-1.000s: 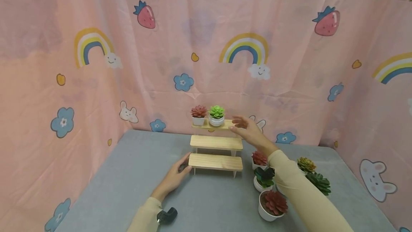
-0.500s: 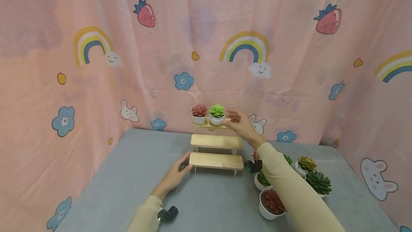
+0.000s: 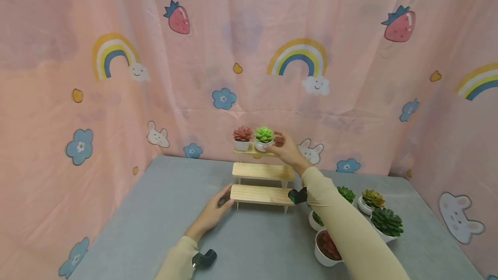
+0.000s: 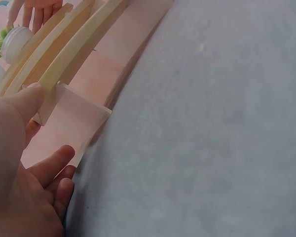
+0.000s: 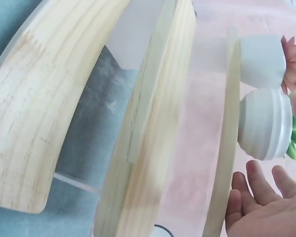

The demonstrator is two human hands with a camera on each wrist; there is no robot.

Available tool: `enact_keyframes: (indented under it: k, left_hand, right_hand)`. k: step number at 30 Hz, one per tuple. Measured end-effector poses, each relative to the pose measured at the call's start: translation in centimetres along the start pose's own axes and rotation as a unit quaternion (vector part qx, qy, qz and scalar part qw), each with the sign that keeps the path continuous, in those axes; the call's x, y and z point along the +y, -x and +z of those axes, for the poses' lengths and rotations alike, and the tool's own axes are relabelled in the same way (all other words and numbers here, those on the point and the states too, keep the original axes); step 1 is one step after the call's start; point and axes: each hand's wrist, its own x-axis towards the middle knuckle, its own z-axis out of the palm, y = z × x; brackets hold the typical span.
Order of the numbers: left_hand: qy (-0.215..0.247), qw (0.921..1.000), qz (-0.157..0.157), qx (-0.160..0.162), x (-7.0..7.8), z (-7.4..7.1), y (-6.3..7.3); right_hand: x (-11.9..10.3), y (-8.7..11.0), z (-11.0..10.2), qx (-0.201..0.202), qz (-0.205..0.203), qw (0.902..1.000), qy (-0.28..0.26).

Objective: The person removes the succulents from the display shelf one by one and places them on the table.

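A stepped display stand has three pale wooden shelves on clear legs, with its lowest shelf (image 3: 261, 194) in front. My left hand (image 3: 212, 211) holds the left end of this shelf, thumb at the front edge and index finger at the back corner. On the top shelf (image 5: 225, 133) sit a red succulent (image 3: 242, 137) in a square white pot and a bright green succulent (image 3: 264, 135) in a round white pot. My right hand (image 3: 288, 150) reaches to the green one's right side. In the right wrist view its extended fingers (image 5: 259, 182) lie right beside the round pot (image 5: 264, 123).
More potted succulents stand on the grey table at the right: dark green (image 3: 387, 222), yellowish (image 3: 372, 198), green (image 3: 345, 193) and red (image 3: 329, 245). My right sleeve (image 3: 342, 224) partly covers this group. A pink patterned curtain (image 3: 202, 55) hangs behind and at both sides.
My right hand has moved left along the top shelf, up to the green succulent's pot. My left hand keeps its place at the lowest shelf. Both top plants stay put.
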Motion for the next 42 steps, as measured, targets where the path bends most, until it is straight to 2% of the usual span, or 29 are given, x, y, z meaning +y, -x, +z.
enact_keyframes:
  k: [11, 20, 42]
  left_hand:
    - [0.000, 1.0000, -0.003, 0.000, 0.2, 0.0, 0.0]
    - [-0.009, 1.0000, -0.001, -0.001, 0.0, 0.0, -0.1]
    - [-0.005, 1.0000, -0.001, 0.001, -0.2, 0.0, 0.0]
  right_hand:
    - [0.2, -0.6, 0.8, 0.012, 0.007, 0.9995, -0.028]
    - [0.8, -1.0, 1.1, 0.014, -0.012, 0.9996, -0.021]
    - [0.6, -0.8, 1.5, 0.013, -0.024, 0.9996, -0.001]
